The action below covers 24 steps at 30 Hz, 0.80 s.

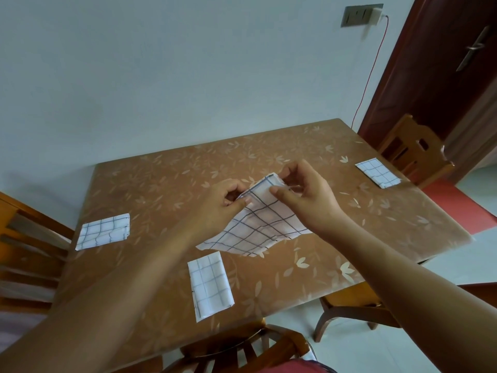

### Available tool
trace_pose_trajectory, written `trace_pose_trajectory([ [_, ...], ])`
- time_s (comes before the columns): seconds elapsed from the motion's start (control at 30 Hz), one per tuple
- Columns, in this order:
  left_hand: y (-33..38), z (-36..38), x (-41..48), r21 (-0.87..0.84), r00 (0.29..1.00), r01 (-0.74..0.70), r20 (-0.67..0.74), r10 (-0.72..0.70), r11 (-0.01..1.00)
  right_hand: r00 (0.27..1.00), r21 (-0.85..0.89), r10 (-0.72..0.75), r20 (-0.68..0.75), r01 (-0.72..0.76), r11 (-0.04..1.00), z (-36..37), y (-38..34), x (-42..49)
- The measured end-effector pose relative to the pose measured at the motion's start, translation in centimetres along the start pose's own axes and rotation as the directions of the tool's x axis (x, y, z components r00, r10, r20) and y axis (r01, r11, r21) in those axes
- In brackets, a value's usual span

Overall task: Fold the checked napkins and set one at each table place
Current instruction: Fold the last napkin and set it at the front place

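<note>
Bare table [166, 184] beyond three flat folded napkins [210, 286]; chairs [414, 149] ring it.

Four checked napkins: left napkin [103, 231], near napkin [209, 288] and far-right napkin [377, 173], all three folded and flat on one table [166, 179], plus one held napkin [258, 227], pinched by two hands, left hand [222, 201] and right hand [309, 196]. Four wooden chairs: left chair [24, 254], near chair [242, 351], right chair [349, 302], far chair [414, 149]. One door [443, 63], one door handle [474, 48], one wall switch plate [356, 15], one white plug [377, 15], one red cable [372, 65]
</note>
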<state>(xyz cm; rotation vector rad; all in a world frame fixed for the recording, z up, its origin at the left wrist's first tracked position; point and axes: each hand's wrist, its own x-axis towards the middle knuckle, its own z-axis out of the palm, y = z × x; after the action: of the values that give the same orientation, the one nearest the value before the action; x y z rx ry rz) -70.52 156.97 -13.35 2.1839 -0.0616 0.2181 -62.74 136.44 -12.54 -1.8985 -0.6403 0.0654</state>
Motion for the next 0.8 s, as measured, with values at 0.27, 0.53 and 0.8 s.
trace_pose_trajectory([
  [0.27,0.4,0.0,-0.3,0.042,1.000,-0.007,0.007,0.007,0.999,0.999,-0.023,-0.024,0.027,0.024,0.999,0.2,-0.3,0.5],
  [0.53,0.2,0.3,-0.2,0.045,1.000,0.006,0.020,-0.007,0.999,0.999,-0.064,-0.038,0.002,0.038,0.997,-0.8,0.5,1.3],
  [0.8,-1.2,-0.6,-0.5,-0.132,0.979,0.099,-0.162,-0.120,0.986,0.972,0.005,0.116,0.206,-0.119,0.993,-3.6,4.2,0.0],
])
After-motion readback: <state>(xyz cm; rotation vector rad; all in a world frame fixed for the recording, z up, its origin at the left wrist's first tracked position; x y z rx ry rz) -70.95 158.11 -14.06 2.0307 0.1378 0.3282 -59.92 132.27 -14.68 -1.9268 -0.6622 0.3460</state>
